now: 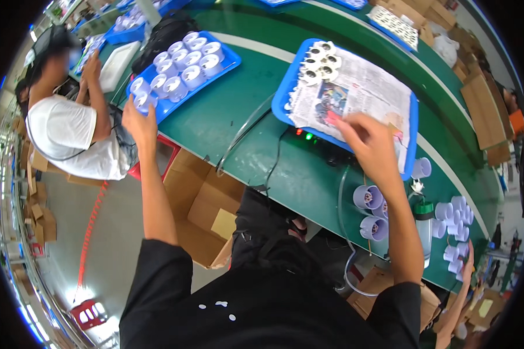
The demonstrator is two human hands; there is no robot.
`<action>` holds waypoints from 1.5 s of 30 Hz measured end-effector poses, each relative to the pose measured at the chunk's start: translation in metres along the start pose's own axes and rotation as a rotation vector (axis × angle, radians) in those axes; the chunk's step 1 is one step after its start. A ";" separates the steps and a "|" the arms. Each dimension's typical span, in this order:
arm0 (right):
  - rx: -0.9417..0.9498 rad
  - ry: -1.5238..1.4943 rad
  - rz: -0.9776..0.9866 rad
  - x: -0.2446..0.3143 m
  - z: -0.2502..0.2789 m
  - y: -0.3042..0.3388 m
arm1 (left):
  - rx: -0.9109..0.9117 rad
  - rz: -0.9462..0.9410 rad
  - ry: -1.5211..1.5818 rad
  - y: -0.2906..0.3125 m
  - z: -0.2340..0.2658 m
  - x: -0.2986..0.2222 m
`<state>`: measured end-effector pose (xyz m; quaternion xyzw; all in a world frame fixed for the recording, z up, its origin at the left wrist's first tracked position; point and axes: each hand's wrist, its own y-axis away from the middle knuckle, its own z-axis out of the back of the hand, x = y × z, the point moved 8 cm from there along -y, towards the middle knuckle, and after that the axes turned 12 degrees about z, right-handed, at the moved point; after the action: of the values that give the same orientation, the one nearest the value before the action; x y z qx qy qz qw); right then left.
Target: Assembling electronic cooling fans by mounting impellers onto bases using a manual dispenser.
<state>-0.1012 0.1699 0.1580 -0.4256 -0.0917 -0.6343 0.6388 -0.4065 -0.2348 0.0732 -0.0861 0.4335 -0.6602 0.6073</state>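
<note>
My left hand (pixel 138 125) has its fingers closed around a clear whitish plastic cup (pixel 143 101) at the near left corner of a blue tray (pixel 230 60). Several similar cups with white parts inside fill that tray. On the right, my right hand (pixel 371 145) is over a second blue tray (pixel 413 116) lined with newspaper (pixel 372 87). Its fingers are bent in a pinch, and a small pink-red piece (pixel 333 117) shows at the fingertips; I cannot tell whether it is held or worn. White round parts with dark centres (pixel 320 63) stand in the tray's far left corner.
Lilac cups (pixel 374 228) and a green-capped bottle (pixel 424 224) stand right on the green table (pixel 297 174). A clear hose (pixel 346 232) hangs over the edge. Below is an open cardboard box (pixel 206 203). A person in white (pixel 70 128) sits left; another person's arm (pixel 457 296) reaches in right.
</note>
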 end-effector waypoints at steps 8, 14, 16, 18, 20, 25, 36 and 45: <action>0.207 0.824 0.659 -0.032 -0.055 -0.091 | 0.733 0.134 0.890 0.187 0.068 -0.233; 0.223 0.902 0.804 -0.024 -0.055 -0.078 | 0.960 -0.264 0.924 0.285 0.088 -0.336; 0.122 0.811 0.821 -0.006 -0.033 -0.053 | 1.007 -0.296 0.835 0.300 0.084 -0.355; 0.009 0.777 0.889 0.012 -0.010 -0.017 | 1.038 -0.320 0.764 0.310 0.078 -0.367; 0.072 0.809 0.957 0.027 0.002 0.017 | 1.014 -0.335 0.734 0.318 0.075 -0.374; 0.113 0.825 1.127 0.049 0.023 0.079 | 1.049 -0.176 0.899 0.318 0.067 -0.365; -0.151 -0.520 -0.471 -0.042 0.031 0.143 | 1.064 0.026 1.158 0.306 0.057 -0.333; 0.039 -0.292 -0.522 -0.042 0.019 0.138 | 1.086 -0.014 1.104 0.310 0.056 -0.329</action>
<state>0.0219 0.1900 0.0827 -0.4619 -0.3010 -0.7075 0.4421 -0.0633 0.0622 0.0333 0.5625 0.2882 -0.7314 0.2563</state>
